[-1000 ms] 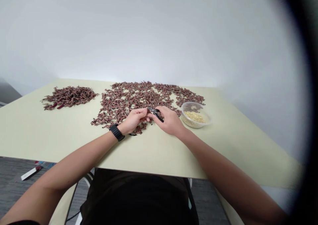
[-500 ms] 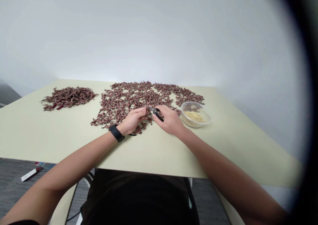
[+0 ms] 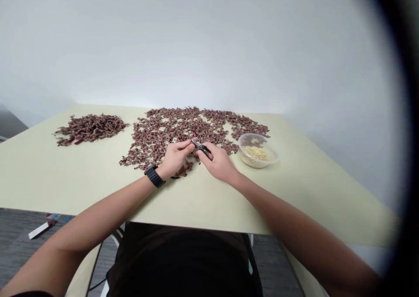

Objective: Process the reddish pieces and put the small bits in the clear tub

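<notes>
My right hand [image 3: 220,165] is wrapped round a pair of small pliers [image 3: 203,148] with dark handles, jaws pointing left. My left hand [image 3: 175,158], a black watch on its wrist, has thumb and forefinger pinched together right at the jaw tips. Whatever sits between those fingers is too small to make out. Beneath and behind both hands spreads a wide layer of small reddish-brown pieces with dark ends [image 3: 176,126]. Just right of my right hand stands a round clear plastic tub [image 3: 253,164] with small yellow bits [image 3: 257,153] inside.
A denser heap of similar brown pieces [image 3: 93,126] lies at the table's left, with something red at its front. The pale yellow table [image 3: 81,174] meets a white wall [image 3: 196,48] behind. A white box-like object [image 3: 39,229] rests on the floor at lower left.
My right hand and the pliers have shifted slightly left, bringing the jaws close against my left fingertips. The handles look more squeezed together. The tub and heaps stay put.
</notes>
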`<action>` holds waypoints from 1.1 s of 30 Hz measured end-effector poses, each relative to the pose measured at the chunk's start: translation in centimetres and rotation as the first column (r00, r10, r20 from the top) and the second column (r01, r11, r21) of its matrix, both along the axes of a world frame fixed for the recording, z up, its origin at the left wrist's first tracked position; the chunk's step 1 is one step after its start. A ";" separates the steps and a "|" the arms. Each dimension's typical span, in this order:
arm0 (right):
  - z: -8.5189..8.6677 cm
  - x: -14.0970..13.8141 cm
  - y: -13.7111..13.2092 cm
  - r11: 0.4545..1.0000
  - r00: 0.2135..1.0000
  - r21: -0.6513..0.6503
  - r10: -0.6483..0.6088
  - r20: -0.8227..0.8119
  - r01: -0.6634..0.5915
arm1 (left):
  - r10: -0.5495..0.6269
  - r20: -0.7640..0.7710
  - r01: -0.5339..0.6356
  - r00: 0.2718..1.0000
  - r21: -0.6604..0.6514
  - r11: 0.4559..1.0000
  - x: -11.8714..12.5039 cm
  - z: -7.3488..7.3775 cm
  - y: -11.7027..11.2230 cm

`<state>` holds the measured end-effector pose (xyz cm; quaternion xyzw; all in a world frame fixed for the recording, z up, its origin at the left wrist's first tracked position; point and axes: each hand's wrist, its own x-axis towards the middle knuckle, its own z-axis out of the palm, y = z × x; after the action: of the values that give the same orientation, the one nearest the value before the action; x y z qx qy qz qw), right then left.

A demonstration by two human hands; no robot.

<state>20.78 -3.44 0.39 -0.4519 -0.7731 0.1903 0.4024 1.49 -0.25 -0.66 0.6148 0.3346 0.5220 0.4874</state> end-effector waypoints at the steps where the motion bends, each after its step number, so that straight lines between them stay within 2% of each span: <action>1: -0.1 -0.4 -0.1 0.998 0.999 -0.057 0.007 -0.053 -0.010 | 0.043 -0.019 -0.042 0.999 0.034 0.999 0.0 0.0 0.0; 4: -0.2 -1.4 -0.5 0.978 0.965 -0.188 0.040 -0.258 -0.090 | 0.152 -0.071 -0.139 0.986 0.158 0.978 0.1 -0.1 -0.1; 6: 0.0 -1.8 -0.9 0.937 0.917 -0.310 0.027 -0.398 -0.162 | 0.230 -0.128 -0.186 0.965 0.290 0.939 0.0 -0.2 -0.1; 8: 0.4 -2.1 -1.3 0.839 0.854 -0.475 -0.024 -0.520 -0.266 | 0.321 -0.181 -0.217 0.930 0.435 0.874 -0.2 -0.3 0.1; 10: 1.0 -2.1 -1.6 0.705 0.775 -0.580 -0.069 -0.629 -0.408 | 0.406 -0.225 -0.218 0.886 0.571 0.792 -0.8 -0.2 0.5; 12: 1.6 -1.9 -1.7 0.588 0.694 -0.605 -0.101 -0.713 -0.537 | 0.469 -0.279 -0.163 0.838 0.692 0.703 -1.6 0.1 1.2; 15: 2.3 -1.2 -1.4 0.428 0.621 -0.613 -0.141 -0.771 -0.664 | 0.512 -0.372 0.001 0.774 0.810 0.586 -2.9 0.6 2.2; 17: 2.6 -0.8 -1.1 0.354 0.607 -0.615 -0.149 -0.781 -0.705 | 0.509 -0.403 0.053 0.761 0.820 0.570 -3.3 0.8 2.6; 18: 2.6 -0.7 -1.0 0.349 0.610 -0.616 -0.141 -0.779 -0.706 | 0.494 -0.403 0.041 0.770 0.804 0.593 -3.3 0.9 2.6; 19: 2.5 -0.6 -0.9 0.374 0.625 -0.622 -0.129 -0.770 -0.688 | 0.470 -0.387 0.002 0.793 0.773 0.634 -3.1 0.9 2.5; 20: 2.4 -0.6 -0.8 0.433 0.655 -0.629 -0.111 -0.748 -0.646 | 0.437 -0.354 -0.058 0.827 0.719 0.692 -2.9 0.9 2.3; 21: 2.3 -0.6 -0.8 0.524 0.699 -0.630 -0.087 -0.709 -0.573 | 0.397 -0.303 -0.125 0.866 0.637 0.761 -2.5 0.9 2.1; 23: 2.0 -0.7 -0.8 0.764 0.822 -0.547 -0.039 -0.569 -0.342 | 0.280 -0.176 -0.193 0.944 0.394 0.898 -1.7 0.8 1.5; 24: 1.8 -0.7 -0.9 0.869 0.883 -0.448 -0.028 -0.468 -0.210 | 0.205 -0.109 -0.170 0.973 0.263 0.950 -1.4 0.8 1.2; 25: 1.7 -0.7 -0.9 0.941 0.932 -0.323 -0.029 -0.361 -0.096 | 0.124 -0.042 -0.116 0.991 0.142 0.983 -1.1 0.8 0.9; 26: 1.5 -0.6 -0.9 0.980 0.965 -0.198 -0.037 -0.260 -0.016 | 0.044 0.021 -0.045 0.999 0.038 0.998 -0.8 0.8 0.6; 28: 1.3 -0.4 -0.8 0.999 0.993 -0.010 -0.051 -0.109 0.050 | -0.086 0.124 0.099 0.989 -0.106 0.989 -0.4 0.9 0.1; 30: 1.1 -0.2 -0.7 0.995 0.999 0.093 -0.046 -0.024 0.048 | -0.150 0.185 0.183 0.971 -0.172 0.968 -0.2 1.1 -0.2; 33: 0.9 0.0 -0.5 0.986 0.998 0.159 -0.057 0.040 0.050 | -0.175 0.202 0.215 0.963 -0.194 0.957 -0.1 1.5 -0.5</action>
<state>20.82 -3.91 1.31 -0.4434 -0.7819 0.1075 0.4248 1.44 -0.80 0.79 0.5381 0.2802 0.4863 0.6288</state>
